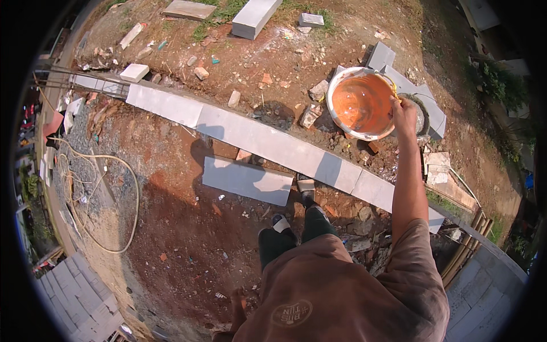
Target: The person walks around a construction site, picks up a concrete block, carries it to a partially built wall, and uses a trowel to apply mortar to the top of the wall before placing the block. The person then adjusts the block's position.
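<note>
My right arm reaches forward, and my right hand (404, 115) is closed at the right rim of a bucket (362, 102). The bucket has a whitish outer rim and an orange inside with murky smears; it tilts so that its mouth faces me. Partly hidden behind it and my hand is a round container (422, 122) with grey matter in it. My left hand (238, 299) hangs low beside my body, small and dim, its fingers not clear. Below the bucket runs a low row of pale grey blocks (256, 134), and one loose block (248, 180) lies on the near side.
Grey blocks (254, 18) lie on the dirt beyond the row, and more (380, 56) sit by the bucket. A hose (137, 199) coils at the left over gravel. Block stacks (80, 290) stand at lower left. Broken bricks and rubble are scattered around my feet (280, 223).
</note>
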A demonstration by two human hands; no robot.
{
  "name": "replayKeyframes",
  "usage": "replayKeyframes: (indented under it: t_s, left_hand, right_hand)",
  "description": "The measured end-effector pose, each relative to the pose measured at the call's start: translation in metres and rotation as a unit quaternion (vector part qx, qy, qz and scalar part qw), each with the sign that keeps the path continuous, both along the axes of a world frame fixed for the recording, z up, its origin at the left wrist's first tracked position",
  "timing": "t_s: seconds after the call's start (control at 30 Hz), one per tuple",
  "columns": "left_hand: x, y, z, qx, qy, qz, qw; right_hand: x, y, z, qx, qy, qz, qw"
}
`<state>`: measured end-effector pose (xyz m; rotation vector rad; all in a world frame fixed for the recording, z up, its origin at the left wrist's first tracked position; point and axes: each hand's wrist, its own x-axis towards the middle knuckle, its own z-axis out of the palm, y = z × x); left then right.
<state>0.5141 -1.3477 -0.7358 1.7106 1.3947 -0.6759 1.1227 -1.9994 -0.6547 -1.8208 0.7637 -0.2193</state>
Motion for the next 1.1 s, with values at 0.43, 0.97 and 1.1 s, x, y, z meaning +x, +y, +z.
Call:
replayKeyframes:
  t_s: [0.43,0.97,1.1]
  left_hand:
    - [0.074,-0.074,0.058,0.057,0.164,0.093,0.980]
    - [0.043,-0.142,0.071,0.123,0.305,-0.078,0.941]
    - [-0.008,-0.199,0.098,0.092,0.303,-0.079,0.945]
  right_hand:
    - [0.034,-0.044,-0.325,-0.051,0.286,0.071,0.954]
    - [0.016,-0.037,-0.458,0.072,0.577,0.154,0.799]
    - [0.017,0.007,-0.396,-0.053,0.546,0.251,0.798]
